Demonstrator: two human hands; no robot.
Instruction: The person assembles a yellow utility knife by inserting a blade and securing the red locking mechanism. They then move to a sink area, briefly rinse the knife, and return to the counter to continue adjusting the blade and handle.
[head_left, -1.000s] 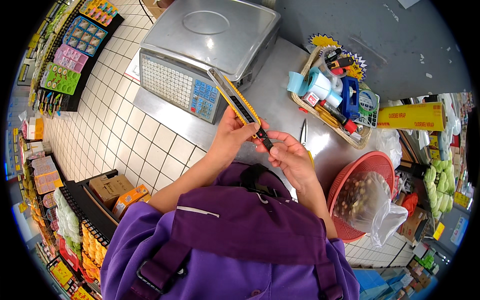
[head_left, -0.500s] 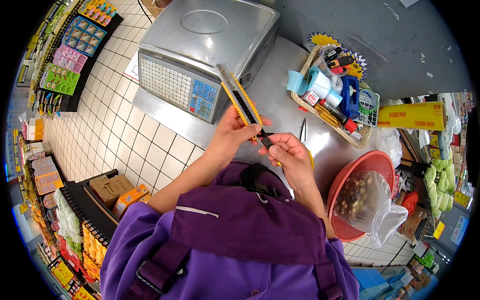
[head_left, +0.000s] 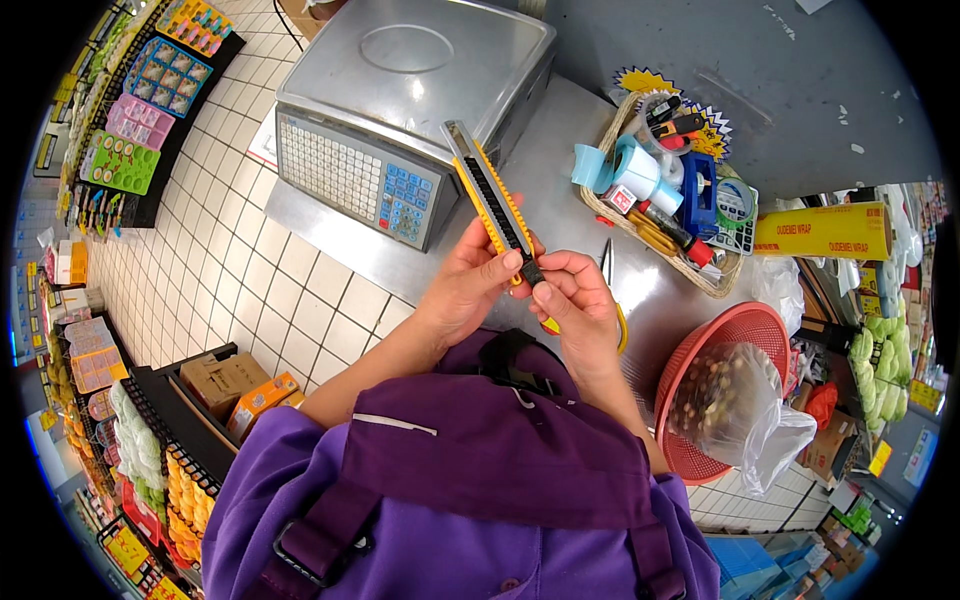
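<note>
In the head view, the left hand [head_left: 468, 285] wraps its fingers around the lower body of a yellow utility knife [head_left: 492, 203], which slants up and far-left over the steel worktop [head_left: 560, 190]. The right hand [head_left: 578, 310] pinches the knife's near end between thumb and fingertips. Just left of the blade tip stands a weighing scale [head_left: 400, 110]; to the right lie a wicker basket [head_left: 660, 195] of tools and, near the worktop's right edge, a red colander [head_left: 730, 380]. White floor tiles [head_left: 200, 250] spread out to the left.
</note>
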